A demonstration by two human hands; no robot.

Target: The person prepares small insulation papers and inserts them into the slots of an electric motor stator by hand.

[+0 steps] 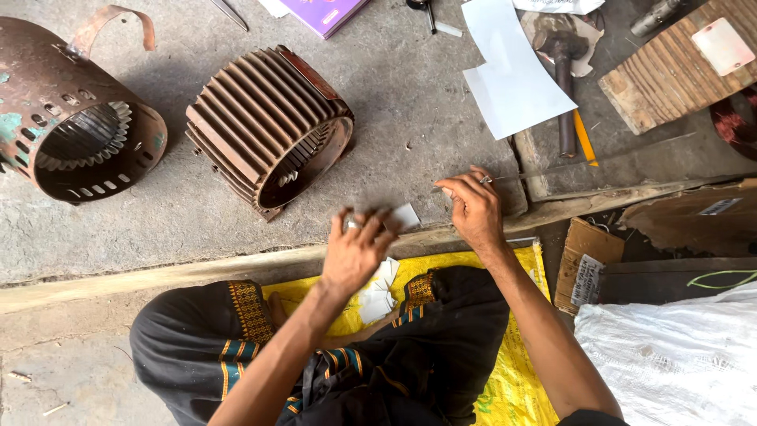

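Hands at floor edge. Left hand (pixel 355 251), blurred, pinches a small white paper slip (pixel 404 216) at its fingertips; slip's long axis runs left to right. Right hand (pixel 475 209), just right of it, grips a thin metal blade (pixel 568 167) extending rightward.

Brown cardboard box (pixel 584 264) right, grey label (pixel 587 280); white sack (pixel 678 355) below.

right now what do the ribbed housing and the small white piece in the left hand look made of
Ribbed housing: looks like cast metal, dull rusty brown, with deep parallel fins. Small white piece at the left hand: probably thin paper or card, flat, matte and straight-edged; motion blur leaves it open.
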